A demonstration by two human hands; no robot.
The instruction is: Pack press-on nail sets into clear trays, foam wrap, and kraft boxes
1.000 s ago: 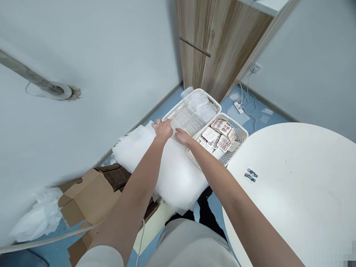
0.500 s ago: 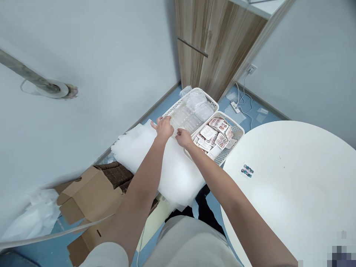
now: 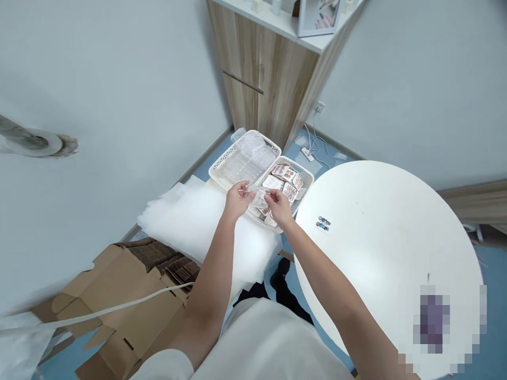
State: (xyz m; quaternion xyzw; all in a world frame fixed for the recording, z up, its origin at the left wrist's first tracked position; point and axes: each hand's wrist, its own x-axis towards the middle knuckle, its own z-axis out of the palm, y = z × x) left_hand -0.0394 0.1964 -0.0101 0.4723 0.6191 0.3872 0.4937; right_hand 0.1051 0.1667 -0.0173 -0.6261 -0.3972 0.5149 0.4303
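My left hand (image 3: 238, 199) and my right hand (image 3: 279, 206) grip the two ends of a clear plastic box (image 3: 257, 197), fingers pinched on its edges. It is thin and see-through, so its exact shape is hard to make out. Beneath it stands a white basket (image 3: 308, 186) of printed cards with rows of press-on nails pictured on them (image 3: 292, 192). Just beyond my left hand, a second white basket (image 3: 216, 175) holds more clear plastic boxes (image 3: 243, 164). A card of dark teal nails (image 3: 322, 224) lies on the round white table (image 3: 372, 211), right of my hands.
A stack of white foam sheets (image 3: 182, 216) lies to the left under my forearm. Flattened cardboard boxes (image 3: 114, 285) are at lower left, with a pale cord (image 3: 138, 302) across them. A wooden cabinet (image 3: 273, 74) and a power strip (image 3: 307, 154) stand beyond the baskets.
Both hands have lifted from the basket of clear boxes and come right, with a clear plastic box between them. The view has turned right, showing more of the table and the cabinet top.
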